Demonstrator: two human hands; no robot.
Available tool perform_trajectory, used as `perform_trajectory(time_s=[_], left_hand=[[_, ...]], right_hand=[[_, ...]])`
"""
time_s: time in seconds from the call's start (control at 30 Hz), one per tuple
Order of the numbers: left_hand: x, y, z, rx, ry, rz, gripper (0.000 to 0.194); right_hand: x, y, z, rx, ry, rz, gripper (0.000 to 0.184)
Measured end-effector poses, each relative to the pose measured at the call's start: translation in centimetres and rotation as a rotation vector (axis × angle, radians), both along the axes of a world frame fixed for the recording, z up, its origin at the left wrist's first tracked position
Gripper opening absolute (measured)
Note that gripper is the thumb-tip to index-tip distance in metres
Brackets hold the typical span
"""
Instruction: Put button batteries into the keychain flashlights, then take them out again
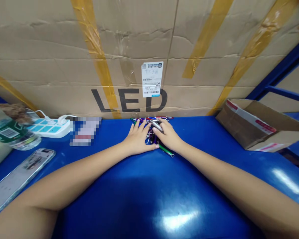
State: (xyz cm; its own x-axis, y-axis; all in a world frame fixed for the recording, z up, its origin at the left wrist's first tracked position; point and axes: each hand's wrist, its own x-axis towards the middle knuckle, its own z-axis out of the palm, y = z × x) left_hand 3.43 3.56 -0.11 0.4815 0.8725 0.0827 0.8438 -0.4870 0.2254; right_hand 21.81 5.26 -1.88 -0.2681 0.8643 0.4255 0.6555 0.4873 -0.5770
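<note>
A jumbled pile of pens (152, 138) in several colours lies on the blue tabletop, close to the cardboard behind it. My left hand (139, 137) rests at the pile's left side with its fingers spread, its thumb reaching along the near edge. From the right, my right hand (169, 136) pinches a silver pen (156, 125) between thumb and fingers, over the pile. A green pen (166, 151) sticks out toward me below my right hand. Red and blue pens (164, 118) show at the back. Both hands cover part of the pile.
A large cardboard box (129, 49) marked LED walls off the back. To the right stands a small open carton (249, 129) near a blue metal frame (284, 66). On the left are a power strip (51, 127), a phone (22, 177) and a green-labelled bottle (8, 129).
</note>
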Motion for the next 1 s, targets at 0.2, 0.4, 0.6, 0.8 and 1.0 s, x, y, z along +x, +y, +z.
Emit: perform_trajectory(time_s=[0.2,0.4,0.6,0.8,1.0], left_hand=[[0.3,-1.4,0.7,0.303,0.043,-0.489,0.043],[1.3,-0.6,0.2,0.403,0.002,-0.418,0.023],[1.0,0.0,0.0,0.377,-0.111,-0.183,0.035],[-1.1,0.0,0.6,0.641,-0.19,-0.481,0.047],[-1.8,-0.4,1.1,0.732,-0.081,-0.638,0.03]], right_hand=[[1.8,-2.1,2.1,0.043,0.273,-0.017,0.045],[2.9,-3.0,1.1,-0.025,0.501,-0.069,0.041],[2.4,-3.3,0.6,-0.15,0.4,0.079,0.044],[1.8,-4.2,1.7,-0.233,0.142,0.263,0.042],[1.8,-4.5,1.8,-0.212,-0.116,0.266,0.025]])
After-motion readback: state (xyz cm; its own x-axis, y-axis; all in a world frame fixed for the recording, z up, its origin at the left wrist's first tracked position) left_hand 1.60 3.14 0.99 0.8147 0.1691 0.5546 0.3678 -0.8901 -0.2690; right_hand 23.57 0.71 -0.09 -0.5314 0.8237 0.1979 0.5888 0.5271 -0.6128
